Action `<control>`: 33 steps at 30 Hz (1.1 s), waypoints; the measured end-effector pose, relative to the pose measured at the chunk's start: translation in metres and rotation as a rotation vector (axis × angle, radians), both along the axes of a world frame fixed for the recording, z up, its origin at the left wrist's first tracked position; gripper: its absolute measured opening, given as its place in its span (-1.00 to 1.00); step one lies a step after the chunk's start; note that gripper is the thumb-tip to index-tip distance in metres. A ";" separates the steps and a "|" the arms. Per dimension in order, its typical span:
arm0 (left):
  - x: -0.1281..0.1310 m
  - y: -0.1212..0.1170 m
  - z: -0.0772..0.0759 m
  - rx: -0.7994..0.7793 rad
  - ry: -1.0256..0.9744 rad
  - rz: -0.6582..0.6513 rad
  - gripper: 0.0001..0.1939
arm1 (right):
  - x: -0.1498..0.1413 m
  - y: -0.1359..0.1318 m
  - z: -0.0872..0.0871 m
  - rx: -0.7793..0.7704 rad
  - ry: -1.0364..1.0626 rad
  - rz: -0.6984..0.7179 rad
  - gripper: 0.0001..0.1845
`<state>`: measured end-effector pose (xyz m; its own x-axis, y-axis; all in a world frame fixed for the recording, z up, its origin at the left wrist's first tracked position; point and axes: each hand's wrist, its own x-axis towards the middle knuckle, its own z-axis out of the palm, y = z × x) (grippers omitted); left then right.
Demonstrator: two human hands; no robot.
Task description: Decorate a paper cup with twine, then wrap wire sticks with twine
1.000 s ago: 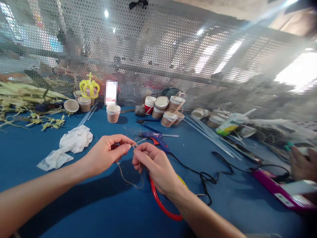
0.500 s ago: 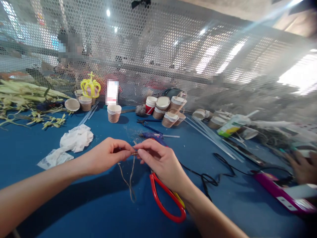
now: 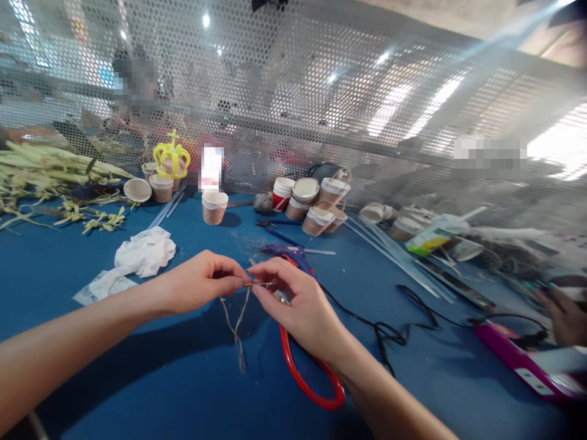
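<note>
My left hand (image 3: 188, 284) pinches a thin piece of brown twine (image 3: 235, 333) between thumb and fingertips. Close against it, my right hand (image 3: 298, 299) has its curled fingers around the same twine, with thumb and index finger slightly parted and a short stretch showing between them. Two loose strands dangle below and cross above the blue table. Red-handled scissors (image 3: 290, 366) lie under my right wrist, their blades mostly hidden. Just beyond the right hand rests a blue glue gun (image 3: 287, 250) with a clear glue stick in its back.
Crumpled white tissue (image 3: 144, 252) lies left. Twine-wrapped cups (image 3: 214, 211), a grey yarn ball (image 3: 263, 203) and pliers (image 3: 279, 229) stand or lie farther back. A black cord (image 3: 389, 333) runs right, near a purple power strip (image 3: 513, 351). Another person's hand (image 3: 564, 315) shows at far right.
My right thumb has drawn away from the index finger, baring more twine between them. The hanging strands have swung slightly. At far right, the other person's hand has shifted.
</note>
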<state>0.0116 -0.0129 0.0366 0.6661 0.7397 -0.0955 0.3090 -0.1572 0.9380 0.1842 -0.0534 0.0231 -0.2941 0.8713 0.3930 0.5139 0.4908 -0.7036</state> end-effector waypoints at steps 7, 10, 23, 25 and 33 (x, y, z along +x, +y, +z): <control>-0.001 0.000 -0.001 -0.025 -0.004 0.004 -0.80 | 0.001 0.000 0.000 0.113 -0.028 0.031 -0.88; -0.001 0.001 -0.002 0.014 0.008 0.002 -0.80 | 0.001 0.000 0.000 0.125 -0.036 0.025 -0.91; 0.000 -0.007 -0.006 0.627 0.210 0.003 -0.80 | -0.003 -0.001 0.003 -0.378 0.168 -0.066 -0.79; 0.001 -0.009 -0.008 0.710 0.262 -0.010 -0.79 | -0.004 -0.001 0.002 -0.377 0.130 -0.082 -0.78; 0.001 -0.010 -0.010 0.771 0.319 -0.015 -0.81 | -0.004 -0.001 0.000 -0.202 -0.060 -0.096 -0.86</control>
